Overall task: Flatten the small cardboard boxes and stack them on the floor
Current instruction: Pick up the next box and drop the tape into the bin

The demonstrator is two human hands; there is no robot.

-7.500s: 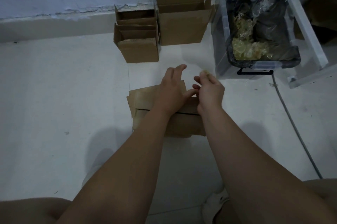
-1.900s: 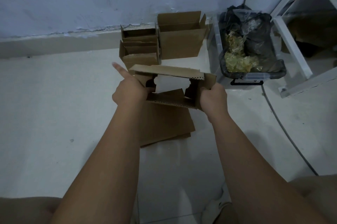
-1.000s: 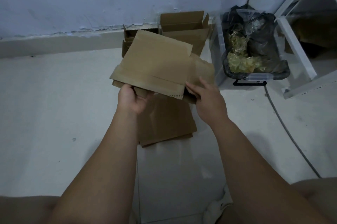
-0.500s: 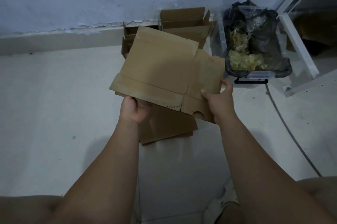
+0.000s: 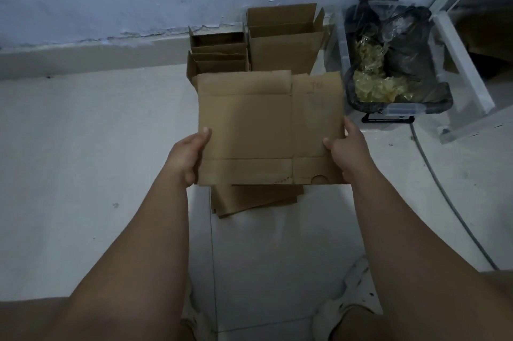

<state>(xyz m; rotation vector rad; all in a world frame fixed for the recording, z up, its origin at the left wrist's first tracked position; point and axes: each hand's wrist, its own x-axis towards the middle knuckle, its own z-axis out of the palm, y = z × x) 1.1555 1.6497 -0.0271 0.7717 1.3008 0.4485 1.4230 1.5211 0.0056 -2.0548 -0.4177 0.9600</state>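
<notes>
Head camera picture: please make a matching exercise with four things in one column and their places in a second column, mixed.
Things:
1. flattened box
2. flat stack
3. open boxes
4. plastic bin

Places:
A. standing by the wall
B. held in both hands
C. lying on the floor under the held box
D. right of the open boxes

Pairs: 1-B, 2-C, 3-A, 4-D
</notes>
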